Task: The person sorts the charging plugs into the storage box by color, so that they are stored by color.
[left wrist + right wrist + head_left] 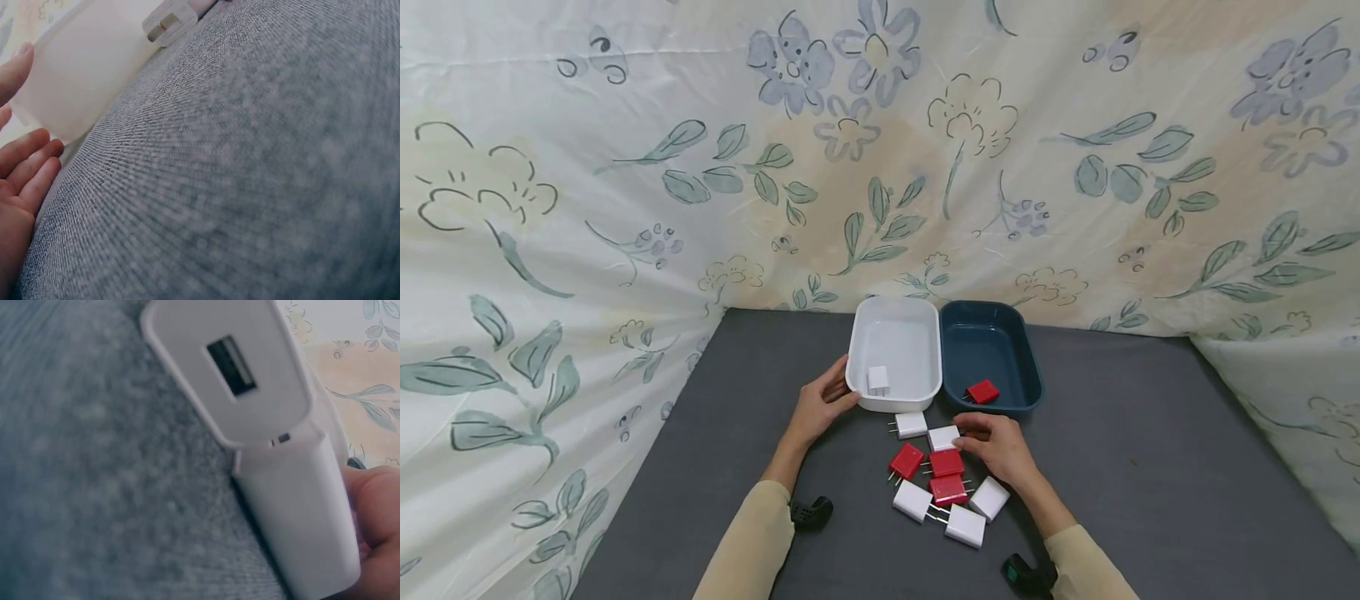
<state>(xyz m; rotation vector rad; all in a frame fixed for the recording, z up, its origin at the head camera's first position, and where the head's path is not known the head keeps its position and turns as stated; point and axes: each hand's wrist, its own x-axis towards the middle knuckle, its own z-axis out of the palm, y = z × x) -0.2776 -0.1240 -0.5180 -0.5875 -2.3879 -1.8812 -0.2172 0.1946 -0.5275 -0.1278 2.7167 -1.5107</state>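
Well, white charger (877, 379) inside white tray (897, 333).

It's a screened-off tabletop recording spot we're looking at, with floral cloth (700, 83) hanging across the back and down both sides, creases and all! Below it stretches a flat dark grey work surface (1112, 458), finely ribbed like fabric up close in the left wrist view, and there's a black device (812, 513) at each wrist; home, lab or office behind that drape, we simply can't tell.
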